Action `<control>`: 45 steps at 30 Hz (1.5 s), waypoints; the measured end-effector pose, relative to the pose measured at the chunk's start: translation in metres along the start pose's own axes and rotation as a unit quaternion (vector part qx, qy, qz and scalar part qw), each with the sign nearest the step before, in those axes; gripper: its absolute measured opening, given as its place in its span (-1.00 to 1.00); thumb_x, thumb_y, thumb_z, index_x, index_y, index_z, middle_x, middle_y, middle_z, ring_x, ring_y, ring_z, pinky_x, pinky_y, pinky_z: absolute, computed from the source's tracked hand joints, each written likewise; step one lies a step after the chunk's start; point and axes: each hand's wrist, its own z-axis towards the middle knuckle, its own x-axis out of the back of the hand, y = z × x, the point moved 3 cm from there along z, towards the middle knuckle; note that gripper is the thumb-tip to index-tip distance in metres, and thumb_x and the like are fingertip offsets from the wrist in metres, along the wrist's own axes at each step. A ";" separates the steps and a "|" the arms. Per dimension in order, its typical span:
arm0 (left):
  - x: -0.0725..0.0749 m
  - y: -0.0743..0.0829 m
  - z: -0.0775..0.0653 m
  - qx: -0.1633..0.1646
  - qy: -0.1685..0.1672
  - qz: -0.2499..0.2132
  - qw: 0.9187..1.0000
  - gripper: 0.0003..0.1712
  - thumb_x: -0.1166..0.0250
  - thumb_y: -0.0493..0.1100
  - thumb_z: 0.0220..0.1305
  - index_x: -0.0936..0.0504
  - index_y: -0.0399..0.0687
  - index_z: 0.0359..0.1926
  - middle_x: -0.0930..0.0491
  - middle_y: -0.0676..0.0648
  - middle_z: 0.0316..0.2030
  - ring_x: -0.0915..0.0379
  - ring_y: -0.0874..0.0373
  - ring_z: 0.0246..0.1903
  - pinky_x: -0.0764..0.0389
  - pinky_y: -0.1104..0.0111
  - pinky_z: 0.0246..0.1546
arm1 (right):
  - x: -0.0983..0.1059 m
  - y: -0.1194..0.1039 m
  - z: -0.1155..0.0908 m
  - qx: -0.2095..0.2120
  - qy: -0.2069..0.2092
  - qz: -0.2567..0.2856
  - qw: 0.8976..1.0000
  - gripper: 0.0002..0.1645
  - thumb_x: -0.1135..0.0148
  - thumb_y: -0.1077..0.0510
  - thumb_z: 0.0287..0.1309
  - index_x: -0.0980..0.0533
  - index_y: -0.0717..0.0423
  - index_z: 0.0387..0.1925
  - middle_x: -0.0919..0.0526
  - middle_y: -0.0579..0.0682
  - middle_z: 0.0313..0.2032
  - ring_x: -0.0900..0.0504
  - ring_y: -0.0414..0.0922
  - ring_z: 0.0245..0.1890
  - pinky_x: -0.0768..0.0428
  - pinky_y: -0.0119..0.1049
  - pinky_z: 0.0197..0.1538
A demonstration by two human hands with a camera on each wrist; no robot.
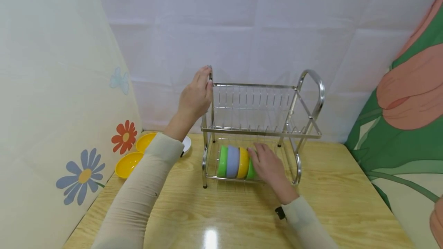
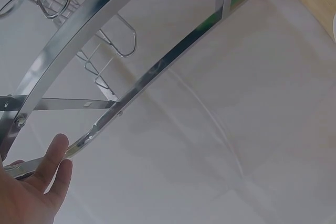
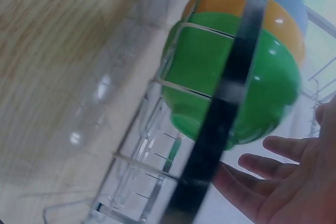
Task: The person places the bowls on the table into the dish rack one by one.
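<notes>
A two-tier metal dish rack (image 1: pixel 261 132) stands on a wooden table. My left hand (image 1: pixel 195 97) holds the upper left handle of the rack, fingers and thumb on either side of the bar in the left wrist view. On the lower tier, bowls stand on edge in a row: a green bowl (image 1: pixel 222 161), a lavender bowl (image 1: pixel 233 161), a yellow bowl (image 1: pixel 243 163) and another green bowl (image 3: pixel 205 61) at the right end. Beside that last bowl is my right hand (image 1: pixel 271 164), its fingers loosely extended; whether they touch it is unclear.
Two yellow bowls (image 1: pixel 129 163) sit at the table's left edge, partly behind the left sleeve. A white dish (image 1: pixel 187 144) shows past the left wrist. Pale cloth (image 1: pixel 221 30) hangs behind the rack, and a flowered cloth (image 1: pixel 412 99) is on the right.
</notes>
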 end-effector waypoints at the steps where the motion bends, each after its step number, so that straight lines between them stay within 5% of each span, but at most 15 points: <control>1: 0.000 0.000 0.000 0.000 0.001 0.000 1.000 -0.44 0.12 -0.07 0.58 -0.28 -0.17 0.47 -0.29 -0.12 0.47 -0.59 -0.25 -0.20 -0.67 -0.02 -0.11 | 0.002 0.000 -0.001 0.003 0.002 0.000 1.000 -0.23 0.35 -0.29 0.57 -0.28 0.14 0.46 -0.38 0.28 0.38 -0.42 0.29 0.32 -0.43 0.32 0.28; 7: -0.001 0.002 0.001 -0.004 0.008 -0.003 1.000 -0.45 0.11 -0.08 0.59 -0.29 -0.17 0.47 -0.29 -0.12 0.47 -0.60 -0.25 -0.19 -0.68 -0.01 -0.13 | 0.018 -0.005 -0.006 0.022 0.009 -0.013 1.000 -0.22 0.35 -0.31 0.56 -0.24 0.11 0.48 -0.36 0.26 0.40 -0.40 0.28 0.34 -0.44 0.30 0.28; 15: -0.003 0.001 0.000 -0.013 0.021 -0.004 1.000 -0.45 0.05 -0.10 0.56 -0.29 -0.18 0.46 -0.30 -0.13 0.46 -0.57 -0.21 -0.35 -0.67 0.02 -0.29 | 0.039 -0.018 -0.019 0.068 0.010 -0.031 0.997 -0.32 0.05 -0.15 0.52 -0.24 0.08 0.50 -0.35 0.19 0.43 -0.38 0.23 0.38 -0.41 0.27 0.32; 21: -0.004 0.002 -0.001 -0.018 0.031 -0.003 0.999 -0.44 0.03 -0.09 0.55 -0.30 -0.19 0.46 -0.31 -0.13 0.45 -0.59 -0.24 -0.31 -0.67 0.00 -0.28 | 0.057 -0.028 -0.031 0.134 0.042 -0.029 0.990 -0.35 -0.02 -0.09 0.48 -0.31 0.11 0.45 -0.40 0.13 0.41 -0.41 0.19 0.36 -0.45 0.21 0.32; 24: -0.005 0.002 -0.001 -0.023 0.033 -0.004 0.999 -0.44 0.03 -0.09 0.55 -0.30 -0.19 0.46 -0.31 -0.13 0.45 -0.60 -0.25 -0.29 -0.68 -0.01 -0.26 | 0.070 -0.036 -0.042 0.206 0.113 -0.024 0.972 -0.45 -0.10 0.03 0.40 -0.46 0.15 0.33 -0.55 0.14 0.29 -0.60 0.16 0.18 -0.69 0.06 0.03; 28: -0.006 0.002 -0.002 -0.026 0.034 -0.003 0.999 -0.44 0.03 -0.08 0.55 -0.30 -0.19 0.46 -0.31 -0.13 0.46 -0.58 -0.22 -0.36 -0.67 0.02 -0.30 | 0.090 -0.048 -0.055 0.293 0.212 -0.016 0.932 -0.56 -0.13 0.12 0.28 -0.60 0.21 0.12 -0.71 0.14 0.07 -0.73 0.10 -0.04 -0.75 -0.11 -0.33; 34: -0.007 0.000 -0.003 -0.026 0.039 0.000 0.999 -0.45 0.03 -0.08 0.55 -0.31 -0.19 0.45 -0.32 -0.13 0.45 -0.56 -0.20 -0.40 -0.67 0.02 -0.32 | 0.119 -0.061 -0.066 0.353 0.293 0.007 0.889 -0.58 -0.03 0.08 0.29 -0.66 0.24 -0.02 -0.75 0.11 -0.08 -0.74 0.06 -0.13 -0.75 -0.04 -0.24; 40: -0.007 0.000 -0.003 -0.029 0.039 0.001 0.999 -0.44 0.03 -0.08 0.56 -0.30 -0.19 0.45 -0.32 -0.15 0.45 -0.58 -0.22 -0.34 -0.68 0.02 -0.27 | 0.147 -0.064 -0.068 0.374 0.332 -0.019 0.866 -0.56 -0.02 0.08 0.31 -0.65 0.29 -0.03 -0.74 0.16 -0.09 -0.74 0.10 -0.16 -0.70 -0.18 -0.47; 45: -0.008 0.000 -0.003 -0.028 0.040 0.001 0.999 -0.45 0.04 -0.07 0.56 -0.30 -0.18 0.45 -0.32 -0.14 0.45 -0.58 -0.22 -0.33 -0.68 0.02 -0.30 | 0.168 -0.057 -0.063 0.369 0.365 -0.041 0.854 -0.54 -0.03 0.07 0.34 -0.62 0.33 0.01 -0.74 0.22 -0.14 -0.72 0.13 -0.27 -0.66 -0.12 -0.52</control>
